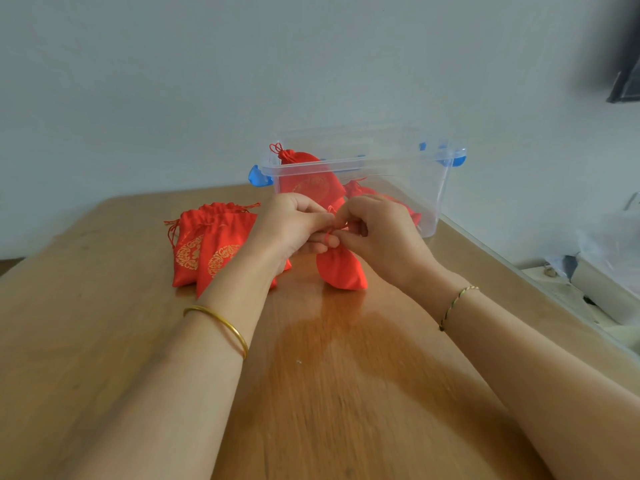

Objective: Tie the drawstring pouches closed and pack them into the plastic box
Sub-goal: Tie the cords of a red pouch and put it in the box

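Fingers of the left hand point(294, 223) and right hand point(377, 233) are pinching the thin red drawstring point(337, 229) of a small red satin pouch point(341, 271) sitting on the brown wooden worktop point(329, 368), just before the clear plastic box point(433, 188) (tied red pouches point(308, 178) are lying inside).

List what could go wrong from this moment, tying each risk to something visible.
1. The left hand and right hand pinch the thin drawstring above the held pouch; it may slip, leaving a loose knot.
2. The tied pouch in the plastic box pokes above the rim and may crowd later ones.
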A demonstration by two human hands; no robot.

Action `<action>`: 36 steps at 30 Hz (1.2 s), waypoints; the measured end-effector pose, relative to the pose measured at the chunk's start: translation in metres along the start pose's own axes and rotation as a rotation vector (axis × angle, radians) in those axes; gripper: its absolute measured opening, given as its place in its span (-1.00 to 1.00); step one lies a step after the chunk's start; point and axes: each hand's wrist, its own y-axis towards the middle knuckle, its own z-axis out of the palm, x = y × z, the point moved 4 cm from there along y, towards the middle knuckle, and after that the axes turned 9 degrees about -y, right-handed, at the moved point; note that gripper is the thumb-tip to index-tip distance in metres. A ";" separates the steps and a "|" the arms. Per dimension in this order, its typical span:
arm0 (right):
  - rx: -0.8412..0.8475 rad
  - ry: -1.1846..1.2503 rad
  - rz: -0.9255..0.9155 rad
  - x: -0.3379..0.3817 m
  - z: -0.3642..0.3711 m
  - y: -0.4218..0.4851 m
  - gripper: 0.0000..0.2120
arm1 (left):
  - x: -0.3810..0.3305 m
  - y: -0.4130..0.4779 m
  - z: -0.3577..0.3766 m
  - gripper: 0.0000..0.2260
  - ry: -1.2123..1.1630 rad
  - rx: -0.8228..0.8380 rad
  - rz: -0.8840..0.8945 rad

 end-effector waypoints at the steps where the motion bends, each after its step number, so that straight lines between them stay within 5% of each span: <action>1: 0.011 -0.064 -0.032 0.001 0.000 0.000 -0.91 | 0.000 0.000 0.000 -0.90 -0.007 0.000 -0.002; 5: 0.054 -0.162 -0.033 0.002 0.004 0.001 -0.92 | -0.002 0.001 -0.001 -0.91 0.033 -0.058 0.019; 12: 0.175 0.649 0.502 -0.019 0.010 -0.003 -0.78 | -0.021 0.001 -0.006 -0.91 0.212 -0.113 0.208; 16: 0.205 0.817 0.631 -0.022 0.012 -0.005 -0.77 | -0.024 -0.005 0.007 -0.92 0.402 0.062 0.231; 23: 0.273 1.027 0.690 -0.018 0.012 -0.007 -0.82 | -0.016 0.002 0.007 -0.91 0.585 -0.017 0.335; 30: 0.278 0.765 0.654 -0.036 0.002 -0.003 -0.82 | -0.022 0.004 -0.009 -0.86 0.692 -0.126 0.373; 36: 0.320 0.601 0.583 -0.036 0.003 -0.007 -0.95 | -0.012 0.003 -0.009 -0.91 0.384 -0.061 0.228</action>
